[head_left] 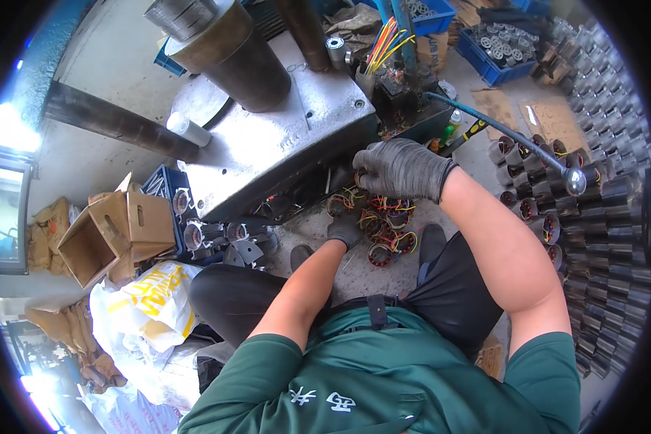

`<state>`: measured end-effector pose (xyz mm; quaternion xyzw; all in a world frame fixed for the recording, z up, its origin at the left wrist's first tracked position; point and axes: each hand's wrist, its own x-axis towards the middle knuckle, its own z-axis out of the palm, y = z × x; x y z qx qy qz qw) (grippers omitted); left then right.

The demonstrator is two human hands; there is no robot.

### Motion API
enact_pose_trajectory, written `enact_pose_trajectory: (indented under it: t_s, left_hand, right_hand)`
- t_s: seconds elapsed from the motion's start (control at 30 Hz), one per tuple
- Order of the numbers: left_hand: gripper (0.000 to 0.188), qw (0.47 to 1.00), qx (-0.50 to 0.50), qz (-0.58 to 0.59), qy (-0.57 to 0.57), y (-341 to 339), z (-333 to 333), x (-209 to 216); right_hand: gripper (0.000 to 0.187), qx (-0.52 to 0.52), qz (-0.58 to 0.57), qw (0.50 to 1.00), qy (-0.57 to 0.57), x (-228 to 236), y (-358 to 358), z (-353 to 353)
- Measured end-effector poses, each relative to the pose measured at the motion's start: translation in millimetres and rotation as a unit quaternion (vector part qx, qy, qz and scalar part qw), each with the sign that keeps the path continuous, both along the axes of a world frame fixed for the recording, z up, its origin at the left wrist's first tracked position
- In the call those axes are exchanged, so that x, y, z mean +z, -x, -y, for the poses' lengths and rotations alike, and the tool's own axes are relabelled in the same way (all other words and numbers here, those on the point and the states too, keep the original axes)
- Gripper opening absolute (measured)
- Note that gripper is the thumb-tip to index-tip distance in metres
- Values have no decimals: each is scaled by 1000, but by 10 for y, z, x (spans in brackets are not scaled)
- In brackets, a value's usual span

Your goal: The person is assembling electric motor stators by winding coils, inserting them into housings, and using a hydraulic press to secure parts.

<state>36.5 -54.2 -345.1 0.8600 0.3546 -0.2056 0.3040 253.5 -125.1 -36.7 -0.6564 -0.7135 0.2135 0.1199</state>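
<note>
My right hand (406, 171), in a grey work glove, is raised by the front right corner of the metal press table (296, 108). Its fingers curl inward, and what they hold, if anything, is hidden behind the glove. Lower down, my left hand (346, 230), also gloved, reaches among several wound motor stators (380, 253) on the floor between my feet. Red, yellow and dark lead wires stick out of these stators. One stator (336, 205) lies right beside the left glove. The left fingers blend into the dark parts, so their grip does not show.
A lever with a ball end (575, 181) juts out at right, near stacked metal cylinders (600, 260). Thick steel columns (249, 69) rise from the press. Cardboard boxes (112, 235) and a white bag (145, 307) stand left. Blue crates (495, 54) of metal parts sit behind.
</note>
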Motion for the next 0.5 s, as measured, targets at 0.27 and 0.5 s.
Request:
enact_pose_trajectory:
  t_s: [0.27, 0.5]
  left_hand:
    - [72, 998, -15, -9, -64, -77, -143, 285]
    - [54, 996, -67, 48, -19, -172, -300, 1953]
  right_hand:
    - [34, -12, 6, 1000, 5, 81, -11, -6]
    - [33, -75, -29, 991, -109, 165, -296, 22]
